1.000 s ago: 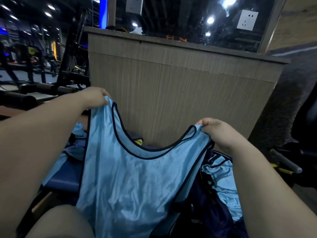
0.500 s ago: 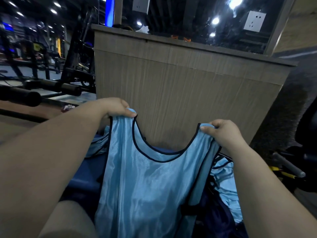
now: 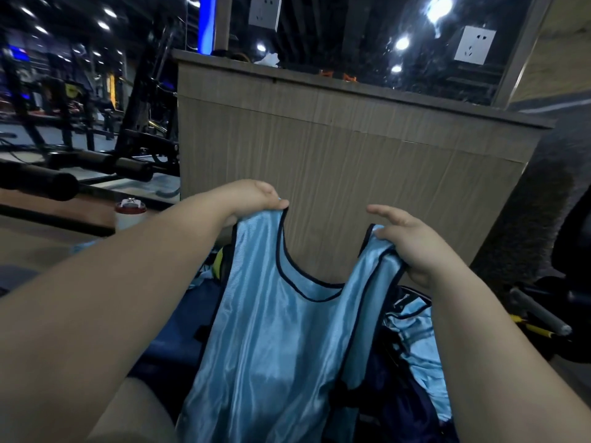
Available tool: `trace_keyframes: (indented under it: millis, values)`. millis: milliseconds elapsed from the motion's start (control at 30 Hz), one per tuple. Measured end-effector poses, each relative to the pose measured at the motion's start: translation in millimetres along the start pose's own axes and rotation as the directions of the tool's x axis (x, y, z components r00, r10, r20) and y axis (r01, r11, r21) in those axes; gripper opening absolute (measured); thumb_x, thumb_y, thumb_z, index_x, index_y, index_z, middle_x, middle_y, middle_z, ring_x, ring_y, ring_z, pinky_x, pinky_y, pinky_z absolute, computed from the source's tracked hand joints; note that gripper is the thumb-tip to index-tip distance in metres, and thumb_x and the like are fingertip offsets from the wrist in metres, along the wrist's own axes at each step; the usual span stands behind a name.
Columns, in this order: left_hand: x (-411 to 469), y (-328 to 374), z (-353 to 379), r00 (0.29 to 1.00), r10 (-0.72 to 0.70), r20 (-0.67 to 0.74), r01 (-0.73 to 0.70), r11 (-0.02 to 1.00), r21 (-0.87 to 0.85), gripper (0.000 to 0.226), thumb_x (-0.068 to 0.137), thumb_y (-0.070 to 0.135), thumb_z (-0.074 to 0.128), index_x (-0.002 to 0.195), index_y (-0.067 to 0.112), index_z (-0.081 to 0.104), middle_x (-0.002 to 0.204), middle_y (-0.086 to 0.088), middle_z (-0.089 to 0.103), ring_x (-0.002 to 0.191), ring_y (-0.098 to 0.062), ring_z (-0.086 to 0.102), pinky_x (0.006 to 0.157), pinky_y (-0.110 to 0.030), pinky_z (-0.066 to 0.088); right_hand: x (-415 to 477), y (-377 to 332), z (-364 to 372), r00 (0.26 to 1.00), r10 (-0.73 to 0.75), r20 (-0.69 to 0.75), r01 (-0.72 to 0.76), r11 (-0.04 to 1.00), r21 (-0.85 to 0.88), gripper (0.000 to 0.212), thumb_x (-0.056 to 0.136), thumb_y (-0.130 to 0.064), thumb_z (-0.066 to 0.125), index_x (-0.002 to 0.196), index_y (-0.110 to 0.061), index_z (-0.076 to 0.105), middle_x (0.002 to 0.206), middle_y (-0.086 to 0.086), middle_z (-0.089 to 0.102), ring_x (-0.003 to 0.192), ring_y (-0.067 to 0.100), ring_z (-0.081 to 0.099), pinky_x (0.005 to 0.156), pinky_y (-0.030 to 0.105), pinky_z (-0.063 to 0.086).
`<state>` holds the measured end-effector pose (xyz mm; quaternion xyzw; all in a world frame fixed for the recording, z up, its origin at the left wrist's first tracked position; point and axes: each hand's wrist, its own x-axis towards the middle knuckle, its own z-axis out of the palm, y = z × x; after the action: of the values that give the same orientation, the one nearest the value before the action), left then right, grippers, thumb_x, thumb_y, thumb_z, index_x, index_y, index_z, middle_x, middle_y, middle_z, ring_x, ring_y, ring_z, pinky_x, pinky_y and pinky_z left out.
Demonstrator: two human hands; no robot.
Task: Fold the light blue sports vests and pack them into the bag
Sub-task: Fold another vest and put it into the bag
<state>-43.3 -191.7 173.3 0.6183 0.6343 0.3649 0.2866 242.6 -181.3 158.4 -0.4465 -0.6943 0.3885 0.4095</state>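
Observation:
A light blue sports vest with dark navy trim hangs in front of me, held up by its two shoulder straps. My left hand pinches the left strap at its top. My right hand grips the right strap, with the index finger stretched out above it. Under the vest lies a dark blue bag, mostly hidden. Another light blue vest lies crumpled on the bag at the right.
A wood-panelled counter stands close ahead. Gym machines and padded bars fill the left. A red-capped bottle stands at the left. A yellow and grey bar lies on the floor at the right.
Both hands have brought the straps closer together, so the vest hangs narrower. My right index finger has lifted off the strap.

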Motion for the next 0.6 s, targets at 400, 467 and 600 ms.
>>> trace_keyframes:
  millis: [400,467,600]
  values:
    - [0,34,67,0.988,0.153,-0.029,-0.156,0.961,-0.229,0.003,0.084,0.017,0.073,0.086,0.017,0.071,0.091,-0.009,0.073,0.091,-0.026,0.070,0.088,-0.041,0.056,3,-25,62,0.994,0.063,-0.084,-0.052,0.991,0.122,0.037,0.094,-0.012,0.053,0.130,-0.020,0.047,0.075,-0.002,0.057,0.056,0.008,0.052,0.046,0.022,0.042]
    - [1,34,67,0.982,0.181,-0.053,-0.188,0.958,-0.218,0.016,0.080,0.030,0.077,0.091,0.020,0.070,0.097,-0.004,0.073,0.098,-0.022,0.068,0.095,-0.043,0.052,0,-29,63,0.994,0.085,-0.064,-0.068,0.969,0.239,0.042,0.096,-0.011,0.049,0.137,-0.017,0.041,0.077,0.002,0.063,0.053,0.009,0.060,0.045,0.021,0.042]
    - [-6,31,59,0.968,0.230,0.100,-0.196,0.943,-0.271,0.061,0.069,0.050,0.080,0.119,0.025,0.058,0.112,0.002,0.067,0.107,-0.012,0.062,0.095,-0.029,0.048,-8,-32,57,0.996,0.073,0.056,-0.090,0.880,0.466,0.066,0.093,-0.002,0.032,0.154,-0.022,0.017,0.111,0.022,0.068,0.071,0.027,0.072,0.055,0.025,0.047]
